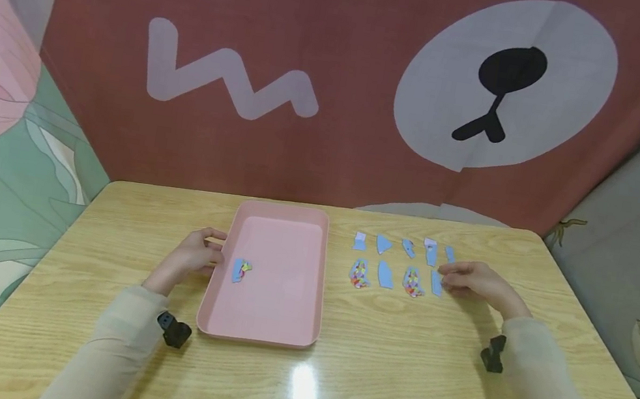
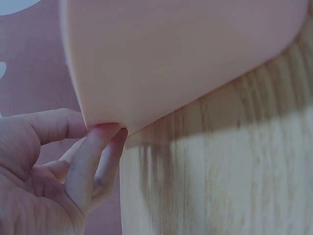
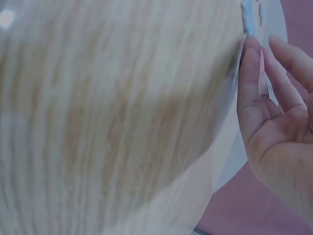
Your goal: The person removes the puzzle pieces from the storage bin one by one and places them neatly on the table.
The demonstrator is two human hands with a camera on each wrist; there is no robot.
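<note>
My left hand (image 1: 194, 254) is at the left side of a pink tray (image 1: 271, 316), its fingertips on the rim. In the left wrist view, the fingers (image 2: 80, 171) are bent and pinch the tray's edge (image 2: 161, 63). One blue puzzle piece with a colourful patch (image 1: 241, 270) lies inside the tray, near its left wall. My right hand (image 1: 478, 283) reaches over the right end of the piece rows, its fingers extended. The fingertips are beside a narrow blue piece (image 1: 436, 284), which they partly cover. In the right wrist view, the thumb and fingers stand apart near a blue piece (image 3: 249, 17).
Several flat, irregular pieces lie in two rows right of the tray, including a plain blue one (image 1: 386, 275) and one with a multicoloured pattern (image 1: 359, 274). They rest on a wooden table (image 1: 391, 389). Printed cloth (image 1: 352, 149) hangs behind the table's far edge.
</note>
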